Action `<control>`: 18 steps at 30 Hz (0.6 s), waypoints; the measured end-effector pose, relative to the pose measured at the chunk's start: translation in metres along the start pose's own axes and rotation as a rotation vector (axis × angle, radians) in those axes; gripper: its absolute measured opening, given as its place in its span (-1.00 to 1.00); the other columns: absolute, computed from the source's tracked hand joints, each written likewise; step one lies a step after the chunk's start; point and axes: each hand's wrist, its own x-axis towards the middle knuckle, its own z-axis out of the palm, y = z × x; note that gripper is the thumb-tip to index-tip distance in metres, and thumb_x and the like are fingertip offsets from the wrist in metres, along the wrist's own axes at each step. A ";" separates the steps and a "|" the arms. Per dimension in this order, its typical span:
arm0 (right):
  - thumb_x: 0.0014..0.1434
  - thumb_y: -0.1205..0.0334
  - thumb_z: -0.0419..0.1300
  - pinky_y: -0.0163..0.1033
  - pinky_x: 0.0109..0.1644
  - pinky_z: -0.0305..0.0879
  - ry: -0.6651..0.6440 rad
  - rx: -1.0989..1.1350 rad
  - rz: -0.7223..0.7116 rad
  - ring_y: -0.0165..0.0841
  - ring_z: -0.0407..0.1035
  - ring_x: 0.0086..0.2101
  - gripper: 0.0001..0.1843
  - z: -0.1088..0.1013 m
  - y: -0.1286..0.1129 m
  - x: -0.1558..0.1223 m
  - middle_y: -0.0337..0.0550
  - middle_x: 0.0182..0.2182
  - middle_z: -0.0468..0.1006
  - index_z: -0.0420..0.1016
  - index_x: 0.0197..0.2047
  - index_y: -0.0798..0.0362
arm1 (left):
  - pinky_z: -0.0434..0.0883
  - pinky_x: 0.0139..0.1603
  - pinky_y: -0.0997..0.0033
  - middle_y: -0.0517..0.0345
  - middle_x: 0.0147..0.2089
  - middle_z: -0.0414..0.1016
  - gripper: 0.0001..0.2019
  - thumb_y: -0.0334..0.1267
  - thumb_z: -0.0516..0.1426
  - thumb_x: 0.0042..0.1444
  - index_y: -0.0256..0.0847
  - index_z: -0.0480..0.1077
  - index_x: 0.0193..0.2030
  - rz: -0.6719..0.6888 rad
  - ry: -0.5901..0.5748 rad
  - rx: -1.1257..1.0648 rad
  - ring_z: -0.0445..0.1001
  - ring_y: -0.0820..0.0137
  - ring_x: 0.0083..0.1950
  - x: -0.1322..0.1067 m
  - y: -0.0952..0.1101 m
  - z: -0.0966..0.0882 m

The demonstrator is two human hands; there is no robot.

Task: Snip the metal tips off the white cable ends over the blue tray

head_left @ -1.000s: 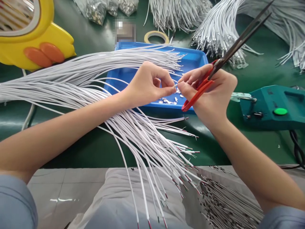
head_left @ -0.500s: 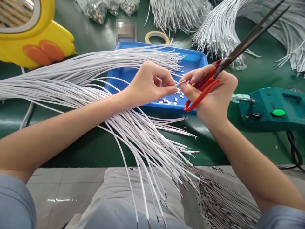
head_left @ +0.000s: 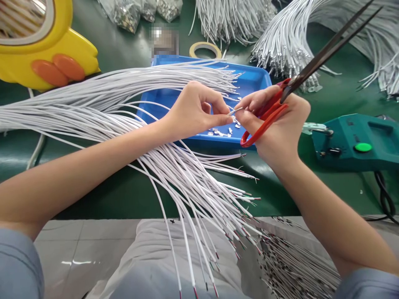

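My left hand [head_left: 195, 109] is closed in a pinch on the end of one thin white wire [head_left: 232, 111] over the blue tray [head_left: 255, 79]. My right hand [head_left: 277, 120] grips red-handled scissors [head_left: 264, 116], their dark blades pointing up and to the right, while its fingertips also touch that wire's tip. A wide fan of white wires [head_left: 124, 108] lies under my left forearm. Some of it runs across the tray, and some spills over the table's front edge onto my lap.
Small metal pieces [head_left: 222, 132] lie in the tray. A teal box with a green button [head_left: 358, 141] stands at right. A yellow duck-shaped object [head_left: 46, 45] sits at far left. A tape roll [head_left: 205, 49], bags of metal parts and more wire bundles [head_left: 280, 41] lie behind.
Almost nothing has moved. The scissor blades have tilted slightly further right and up, and both hands keep their pinch on the wire end.
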 end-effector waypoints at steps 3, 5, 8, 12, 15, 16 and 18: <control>-0.12 0.46 0.27 -0.22 -0.34 0.41 0.007 0.020 0.020 -0.42 0.41 -0.47 -0.77 0.000 -0.001 0.000 -0.32 -0.53 0.48 0.29 -0.54 0.00 | 0.30 -0.56 0.57 0.08 -0.53 0.48 -0.83 -0.29 0.27 -0.04 -0.39 0.48 -0.50 0.006 -0.011 0.000 0.35 0.58 -0.53 0.000 0.002 0.000; -0.13 0.45 0.28 -0.25 -0.35 0.41 0.009 0.033 0.024 -0.43 0.40 -0.47 -0.76 -0.002 -0.001 0.001 -0.33 -0.54 0.48 0.28 -0.55 0.00 | 0.31 -0.57 0.59 0.10 -0.54 0.47 -0.81 -0.25 0.27 -0.03 -0.39 0.48 -0.49 0.015 -0.030 -0.015 0.36 0.57 -0.52 0.001 0.002 0.000; -0.13 0.39 0.32 -0.27 -0.39 0.40 -0.019 0.033 0.028 -0.44 0.40 -0.49 -0.75 -0.006 -0.002 0.003 -0.34 -0.54 0.48 0.28 -0.55 0.00 | 0.31 -0.56 0.61 0.14 -0.57 0.44 -0.82 -0.25 0.26 -0.02 -0.36 0.48 -0.47 0.030 -0.078 -0.073 0.39 0.55 -0.49 0.002 0.001 -0.001; -0.16 0.27 0.40 -0.27 -0.42 0.41 -0.108 0.032 0.072 -0.44 0.41 -0.50 -0.73 -0.012 -0.002 0.007 -0.34 -0.53 0.48 0.33 -0.53 -0.01 | 0.32 -0.54 0.59 0.16 -0.56 0.44 -0.93 -0.37 0.24 -0.02 -0.33 0.48 -0.46 0.038 -0.141 -0.164 0.40 0.54 -0.49 0.002 0.000 -0.001; -0.19 0.19 0.43 -0.26 -0.39 0.45 -0.170 0.106 0.112 -0.43 0.42 -0.49 -0.70 -0.016 0.001 0.012 -0.33 -0.53 0.47 0.35 -0.52 0.00 | 0.33 -0.51 0.58 0.15 -0.53 0.47 -0.93 -0.45 0.18 -0.02 -0.32 0.48 -0.48 0.034 -0.184 -0.185 0.40 0.54 -0.49 0.002 0.000 -0.002; -0.20 0.18 0.44 -0.26 -0.39 0.46 -0.202 0.142 0.124 -0.43 0.42 -0.49 -0.69 -0.017 0.002 0.013 -0.33 -0.53 0.47 0.35 -0.51 0.00 | 0.34 -0.49 0.58 0.14 -0.53 0.48 -0.91 -0.45 0.16 -0.01 -0.32 0.48 -0.48 0.040 -0.202 -0.187 0.40 0.54 -0.48 0.002 0.001 -0.002; -0.22 0.19 0.45 -0.26 -0.40 0.46 -0.273 0.194 0.151 -0.43 0.42 -0.49 -0.68 -0.020 0.005 0.016 -0.30 -0.51 0.48 0.36 -0.50 0.01 | 0.35 -0.46 0.57 0.14 -0.53 0.48 -0.88 -0.45 0.13 0.02 -0.32 0.47 -0.48 0.055 -0.239 -0.191 0.40 0.55 -0.48 0.002 0.001 -0.003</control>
